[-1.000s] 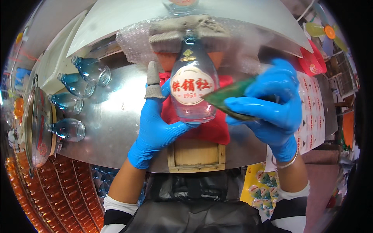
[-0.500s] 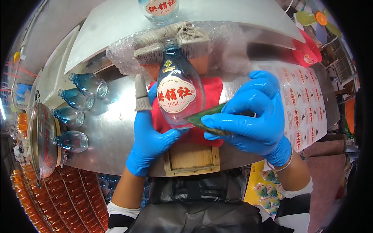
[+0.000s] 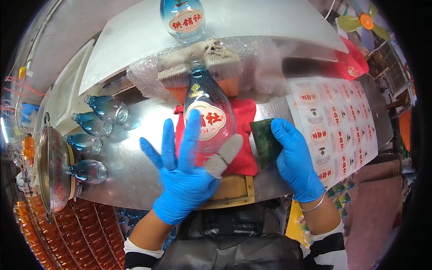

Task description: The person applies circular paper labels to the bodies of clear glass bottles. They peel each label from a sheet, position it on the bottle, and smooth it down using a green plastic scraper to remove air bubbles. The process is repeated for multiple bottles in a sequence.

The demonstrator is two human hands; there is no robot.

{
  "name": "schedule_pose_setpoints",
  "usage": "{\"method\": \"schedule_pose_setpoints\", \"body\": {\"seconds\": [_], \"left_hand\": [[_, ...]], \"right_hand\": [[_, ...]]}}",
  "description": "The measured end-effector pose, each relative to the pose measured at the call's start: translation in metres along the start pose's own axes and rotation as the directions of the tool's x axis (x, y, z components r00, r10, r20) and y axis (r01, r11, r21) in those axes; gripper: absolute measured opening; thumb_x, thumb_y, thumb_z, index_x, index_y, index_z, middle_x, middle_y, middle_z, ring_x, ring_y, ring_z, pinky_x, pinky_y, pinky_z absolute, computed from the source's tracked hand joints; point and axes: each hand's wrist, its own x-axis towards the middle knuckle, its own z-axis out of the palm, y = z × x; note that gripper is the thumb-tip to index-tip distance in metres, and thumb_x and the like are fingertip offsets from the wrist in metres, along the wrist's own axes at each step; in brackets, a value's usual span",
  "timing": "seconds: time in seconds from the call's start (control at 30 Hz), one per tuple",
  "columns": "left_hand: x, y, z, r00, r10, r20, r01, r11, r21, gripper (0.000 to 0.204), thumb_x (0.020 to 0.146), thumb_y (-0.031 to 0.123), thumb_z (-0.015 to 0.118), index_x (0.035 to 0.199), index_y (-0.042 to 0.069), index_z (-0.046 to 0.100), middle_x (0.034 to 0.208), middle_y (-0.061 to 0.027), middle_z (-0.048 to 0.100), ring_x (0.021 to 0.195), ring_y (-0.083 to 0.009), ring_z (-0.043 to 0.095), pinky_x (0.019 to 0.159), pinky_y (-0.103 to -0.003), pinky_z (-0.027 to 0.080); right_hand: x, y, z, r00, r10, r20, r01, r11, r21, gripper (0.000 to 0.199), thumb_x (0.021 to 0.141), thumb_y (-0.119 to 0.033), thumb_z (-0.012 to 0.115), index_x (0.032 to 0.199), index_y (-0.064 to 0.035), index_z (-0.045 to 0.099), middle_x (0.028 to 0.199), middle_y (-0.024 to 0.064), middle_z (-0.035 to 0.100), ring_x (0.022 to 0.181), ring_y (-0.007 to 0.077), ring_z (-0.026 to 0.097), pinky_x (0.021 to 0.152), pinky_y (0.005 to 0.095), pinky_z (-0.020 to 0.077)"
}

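Note:
A blue-tinted clear glass bottle (image 3: 209, 96) with a cream and red label lies on a red cloth (image 3: 246, 148), its neck propped on a grey ribbed knit pad (image 3: 220, 58). My left hand (image 3: 184, 182), in a blue glove with a grey fabric sleeve over the thumb, spreads its fingers across the bottle's lower left part. The index finger covers part of the label; whether it presses the glass I cannot tell. To the right of the cloth, my gloved right hand (image 3: 294, 162) pinches a flat, dark green flexible scraper (image 3: 264, 141), held apart from the bottle.
Several similar bottles (image 3: 108, 110) lie at the left of the metal table. Another bottle (image 3: 183, 20) is at the back. A sheet of printed labels (image 3: 333, 130) covers the right side. Bubble wrap (image 3: 265, 58) surrounds the pad, and a wooden frame (image 3: 231, 191) sits at the near edge.
My right hand has drawn the green scraper away from the bottle's base, to the right. My left hand has turned from beside the bottle to spread over its front.

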Motion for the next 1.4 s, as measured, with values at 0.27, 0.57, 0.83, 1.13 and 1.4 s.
{"method": "schedule_pose_setpoints", "body": {"seconds": [0.27, 0.57, 0.83, 1.13, 1.4], "left_hand": [[-0.002, -0.022, 0.037, 0.909, -0.412, 0.063, 0.236, 0.386, -0.892, 0.099, 0.058, 0.025, 0.083, 0.137, 0.002, 0.027, 0.137, -0.0166, 0.032, 0.127, -0.0282, 0.032, 0.104, -0.04, 0.028], [0.016, -0.028, 0.008, 0.69, -0.216, 0.69, 0.536, -0.488, -0.689, 0.091, 0.055, 0.021, 0.085, 0.13, 0.001, 0.036, 0.124, -0.0136, 0.049, 0.114, -0.0234, 0.049, 0.096, -0.038, 0.042], [0.023, 0.026, -0.025, 0.963, 0.246, 0.112, 0.179, -0.268, -0.947, 0.106, 0.07, 0.014, 0.074, 0.144, 0.018, -0.002, 0.131, -0.0208, 0.042, 0.116, -0.0298, 0.048, 0.1, -0.044, 0.033], [0.02, 0.131, -0.009, 0.788, 0.613, 0.061, 0.506, -0.588, -0.631, 0.137, 0.06, 0.008, 0.083, 0.135, 0.033, -0.029, 0.145, -0.0241, 0.015, 0.12, -0.0321, 0.044, 0.096, -0.043, 0.04], [0.012, 0.132, 0.004, 0.856, 0.475, 0.207, 0.079, 0.274, -0.958, 0.101, 0.07, 0.005, 0.069, 0.143, 0.003, -0.001, 0.132, -0.0168, 0.04, 0.114, -0.0267, 0.047, 0.097, -0.035, 0.037]], "right_hand": [[0.004, -0.005, -0.001, 0.976, 0.212, 0.053, -0.218, 0.921, 0.324, 0.034, 0.092, -0.029, 0.052, 0.106, 0.0001, 0.06, 0.101, 0.0097, 0.063, 0.087, 0.0157, 0.061, 0.082, 0.0278, 0.0483], [0.004, -0.061, 0.007, 0.952, 0.145, 0.269, -0.155, 0.988, 0.018, 0.041, 0.092, -0.037, 0.049, 0.097, 0.0012, 0.062, 0.064, 0.0006, 0.052, 0.06, 0.0071, 0.051, 0.055, 0.021, 0.042], [-0.057, -0.138, 0.021, 0.852, -0.008, 0.523, 0.313, 0.809, -0.498, 0.032, 0.077, -0.029, 0.072, 0.093, -0.0038, 0.061, 0.078, 0.0014, 0.058, 0.075, 0.008, 0.053, 0.068, 0.0222, 0.043], [-0.211, -0.101, -0.105, 0.816, -0.574, 0.061, 0.524, 0.691, -0.498, 0.027, 0.067, -0.011, 0.076, 0.086, -0.0022, 0.06, 0.085, 0.0047, 0.06, 0.072, 0.0091, 0.056, 0.061, 0.0213, 0.0427], [-0.364, 0.029, -0.198, 0.623, -0.576, -0.53, -0.129, 0.592, -0.795, 0.023, 0.068, -0.015, 0.079, 0.077, -0.0033, 0.062, 0.063, 0.0025, 0.056, 0.055, 0.0066, 0.05, 0.051, 0.0199, 0.0418]]}}
